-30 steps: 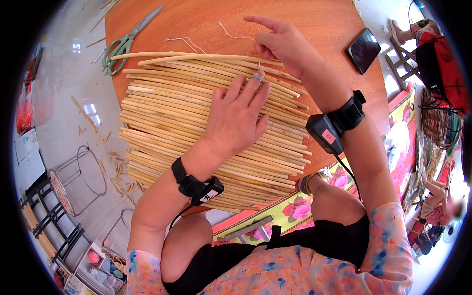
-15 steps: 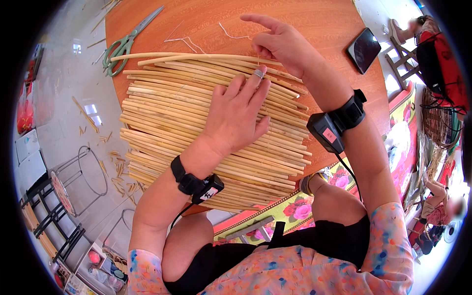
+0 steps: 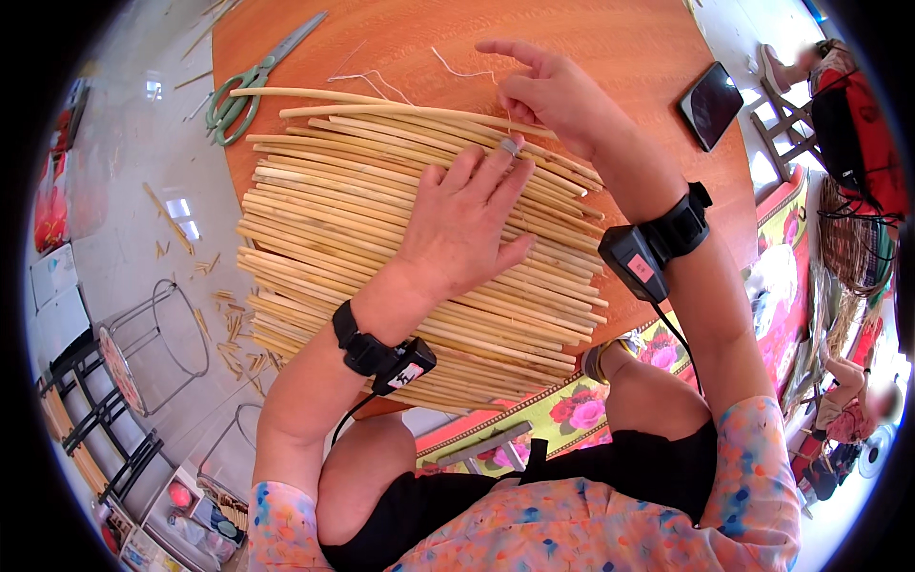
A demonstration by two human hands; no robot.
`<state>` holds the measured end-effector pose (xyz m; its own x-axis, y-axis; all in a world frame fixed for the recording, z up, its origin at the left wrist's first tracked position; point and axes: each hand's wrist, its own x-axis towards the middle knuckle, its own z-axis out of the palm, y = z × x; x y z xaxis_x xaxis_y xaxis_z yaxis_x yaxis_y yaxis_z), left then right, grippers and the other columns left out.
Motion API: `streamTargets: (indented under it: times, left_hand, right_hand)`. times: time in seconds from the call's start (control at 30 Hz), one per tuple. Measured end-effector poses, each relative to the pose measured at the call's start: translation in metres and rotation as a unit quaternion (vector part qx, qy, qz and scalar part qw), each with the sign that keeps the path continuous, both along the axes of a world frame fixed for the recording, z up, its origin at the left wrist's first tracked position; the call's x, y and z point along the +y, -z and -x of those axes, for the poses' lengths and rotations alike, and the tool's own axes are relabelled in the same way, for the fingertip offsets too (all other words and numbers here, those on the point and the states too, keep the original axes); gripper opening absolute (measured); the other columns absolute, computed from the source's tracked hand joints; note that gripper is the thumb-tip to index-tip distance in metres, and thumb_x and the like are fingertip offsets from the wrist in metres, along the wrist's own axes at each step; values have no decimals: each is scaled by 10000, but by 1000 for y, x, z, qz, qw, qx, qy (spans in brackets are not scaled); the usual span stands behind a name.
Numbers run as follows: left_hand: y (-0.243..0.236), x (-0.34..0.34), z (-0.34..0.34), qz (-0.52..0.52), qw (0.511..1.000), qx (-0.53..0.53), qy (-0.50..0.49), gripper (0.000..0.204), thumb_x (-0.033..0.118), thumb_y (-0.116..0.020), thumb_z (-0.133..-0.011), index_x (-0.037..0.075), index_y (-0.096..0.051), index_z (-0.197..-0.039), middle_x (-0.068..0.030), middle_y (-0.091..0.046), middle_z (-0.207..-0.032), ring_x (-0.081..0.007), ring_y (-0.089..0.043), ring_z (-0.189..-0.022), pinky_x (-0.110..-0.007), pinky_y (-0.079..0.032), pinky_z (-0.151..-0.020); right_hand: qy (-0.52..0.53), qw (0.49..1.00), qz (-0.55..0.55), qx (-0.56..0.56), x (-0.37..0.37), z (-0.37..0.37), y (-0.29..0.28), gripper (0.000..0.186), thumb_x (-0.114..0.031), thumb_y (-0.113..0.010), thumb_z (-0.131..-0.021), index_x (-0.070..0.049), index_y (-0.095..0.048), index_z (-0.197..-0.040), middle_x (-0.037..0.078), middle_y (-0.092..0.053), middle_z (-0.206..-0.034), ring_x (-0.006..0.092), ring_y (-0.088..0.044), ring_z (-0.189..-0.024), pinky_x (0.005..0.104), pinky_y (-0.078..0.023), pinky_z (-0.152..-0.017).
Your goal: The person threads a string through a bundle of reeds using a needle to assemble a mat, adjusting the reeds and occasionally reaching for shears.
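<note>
A mat of many pale yellow reed sticks (image 3: 324,219) lies side by side on the round wooden table. My left hand (image 3: 457,219) rests palm down on it, fingers outstretched, with a metal ring-like band near one fingertip. That fingertip sits close to the far sticks. Just beyond it, my right hand (image 3: 553,100) pinches a thin white thread (image 3: 462,73), its index finger pointing left. The thread runs taut down to the sticks by my left fingertip; its loose end trails across the table. One longer stick (image 3: 353,98) lies along the mat's far edge.
Green-handled scissors (image 3: 250,86) lie at the table's far left, a black phone (image 3: 710,105) at its right. Cut stick pieces (image 3: 233,334) litter the floor left, near a wire-frame stool (image 3: 157,348). Other people sit at the right, beyond the floral mat (image 3: 581,410).
The whole scene sits slightly further right in the picture. Both hands keep nearly the same pose, my right hand still pinching the thread.
</note>
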<state>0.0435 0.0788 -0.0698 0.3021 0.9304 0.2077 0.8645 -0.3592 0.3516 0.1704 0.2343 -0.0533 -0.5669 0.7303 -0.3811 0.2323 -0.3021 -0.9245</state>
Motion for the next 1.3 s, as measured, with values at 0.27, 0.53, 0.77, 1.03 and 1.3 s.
streamTargets:
  times: [0.27, 0.53, 0.77, 1.03, 1.3]
  left_hand:
    - [-1, 9, 3, -1, 1000, -18, 11, 634, 420, -797, -729, 90, -621, -1241, -108, -508, -1414, -254, -524, -1114, -407, -449, -844]
    - [-1, 9, 1, -5, 1000, -6, 3, 652, 436, -793, -737, 85, -605, -1253, -121, -487, -1446, -272, -524, -1069, -408, -444, -843]
    - [3, 10, -1, -5, 1000, 4, 4, 669, 462, -769, -757, 69, -596, -1269, -108, -508, -1435, -263, -524, -1091, -404, -441, -860]
    - [5, 8, 1, -13, 1000, 0, 5, 668, 463, -770, -755, 69, -597, -1267, -99, -508, -1443, -258, -520, -1102, -403, -435, -876]
    - [10, 4, 2, -17, 1000, -11, -2, 656, 454, -769, -754, 66, -596, -1254, -111, -508, -1441, -269, -519, -1114, -422, -433, -879]
  right_hand:
    - [19, 999, 21, 27, -2, -5, -4, 557, -29, -545, -895, -43, -505, -1451, -11, -539, -741, 65, -460, -650, 238, -459, -639]
    - [-49, 998, -32, 34, 0, -6, -3, 516, -49, -552, -900, -27, -546, -1416, -34, -545, -726, 44, -449, -656, 209, -416, -639]
    - [-5, 998, -65, 6, 9, -10, -1, 482, -37, -563, -906, -54, -587, -1387, -38, -561, -745, 36, -448, -660, 187, -380, -611]
    - [57, 991, -117, -33, 14, -4, 19, 389, -89, -595, -934, -44, -643, -1317, -39, -579, -776, 44, -486, -700, 198, -406, -636]
    - [-107, 962, -172, -186, 9, 41, -7, 327, -323, -745, -847, -66, -772, -1048, 50, -715, -854, 143, -650, -767, 303, -522, -709]
